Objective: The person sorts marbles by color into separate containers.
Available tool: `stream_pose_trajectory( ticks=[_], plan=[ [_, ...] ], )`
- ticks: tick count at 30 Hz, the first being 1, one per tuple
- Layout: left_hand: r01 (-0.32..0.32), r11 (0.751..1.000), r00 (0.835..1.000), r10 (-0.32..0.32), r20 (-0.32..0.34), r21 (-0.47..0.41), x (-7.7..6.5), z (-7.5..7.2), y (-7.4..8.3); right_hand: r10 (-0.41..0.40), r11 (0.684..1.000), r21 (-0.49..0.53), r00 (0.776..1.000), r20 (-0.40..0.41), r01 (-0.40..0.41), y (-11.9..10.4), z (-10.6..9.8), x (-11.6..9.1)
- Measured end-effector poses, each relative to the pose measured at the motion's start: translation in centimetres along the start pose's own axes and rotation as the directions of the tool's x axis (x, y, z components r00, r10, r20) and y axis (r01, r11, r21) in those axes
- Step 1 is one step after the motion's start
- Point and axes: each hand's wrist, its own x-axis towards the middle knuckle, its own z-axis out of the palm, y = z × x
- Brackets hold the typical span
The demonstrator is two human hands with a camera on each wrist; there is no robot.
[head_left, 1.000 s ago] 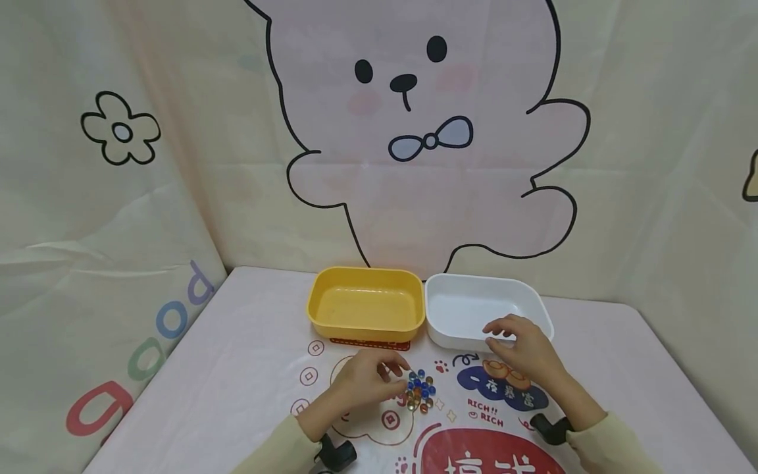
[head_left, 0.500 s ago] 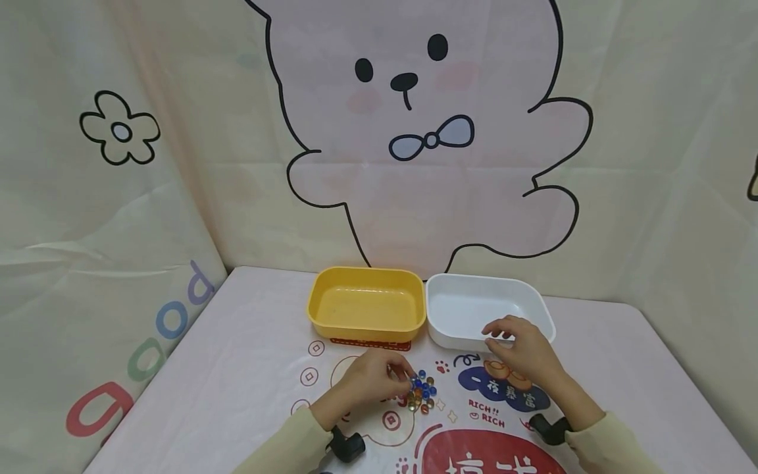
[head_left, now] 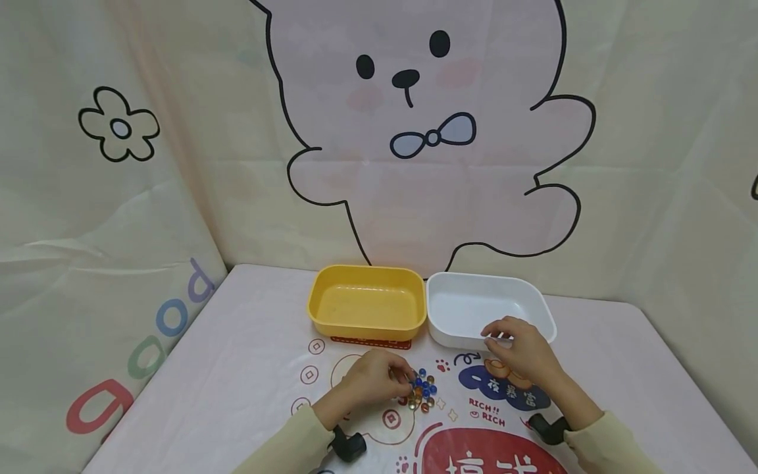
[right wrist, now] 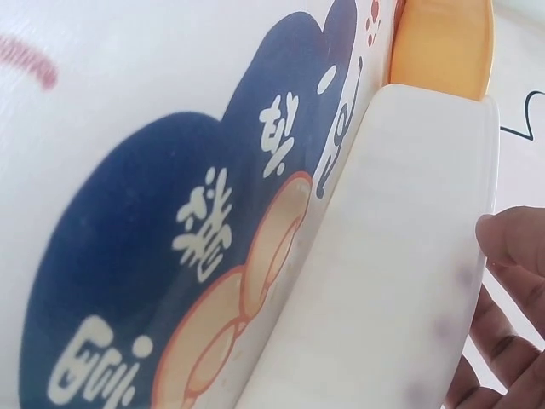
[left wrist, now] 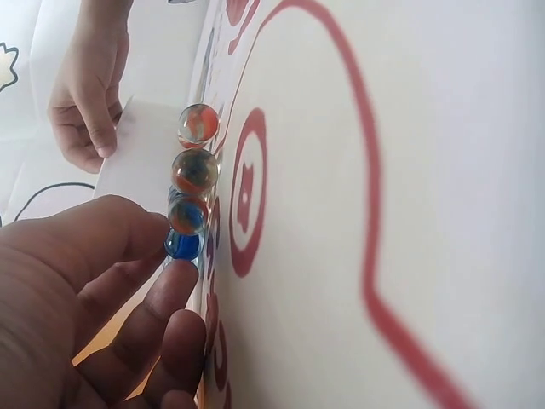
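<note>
Left hand [head_left: 379, 376] low at the left edge of the marbles [head_left: 422, 390], fingers bent, thumb and fingertips right at the pile. From the left wrist, a blue marble [left wrist: 182, 244] sits in the gap between thumb tip and nearest fingertip, partly covered by them; can't tell if it's actually pinched or just sitting behind the digits. Three swirled ones just beyond the thumb, outside the grip: a blue-orange marble [left wrist: 187, 215] right next to the blue one, then a dark-and-orange marble [left wrist: 195, 171], then a clear orange-streaked marble [left wrist: 197, 123] farthest along. Rest of the pile lies to the right of the fingertips on the printed tablecloth [head_left: 266, 342], bunched close together, mixed blue, amber and orange. Right hand [head_left: 524, 345] well apart from the marbles, on the near wall of the white tray [head_left: 462, 299]: thumb on the outer side by the rim, fingers curled over to the inside, so gripping the wall. Dark finger shadows show through the tray wall from the right wrist. Yellow tray [head_left: 367, 303] just left of the white one, side by side, both behind the marbles. Black wrist mounts at both cuffs, left mount [head_left: 348, 446] and right mount [head_left: 549, 430]; pale sleeves. Bear-print backdrop [head_left: 414, 197] behind the table.
</note>
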Motion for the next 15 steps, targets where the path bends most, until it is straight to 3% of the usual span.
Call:
stream_pose_trajectory(
  ticks=[15],
  plan=[
    [0.039,0.999,0.999,-0.039,0.032,-0.014,0.39,0.06,-0.15,0.0,1.0,-0.001,1.0,0.005,0.0,0.03,-0.01,-0.04]
  ],
)
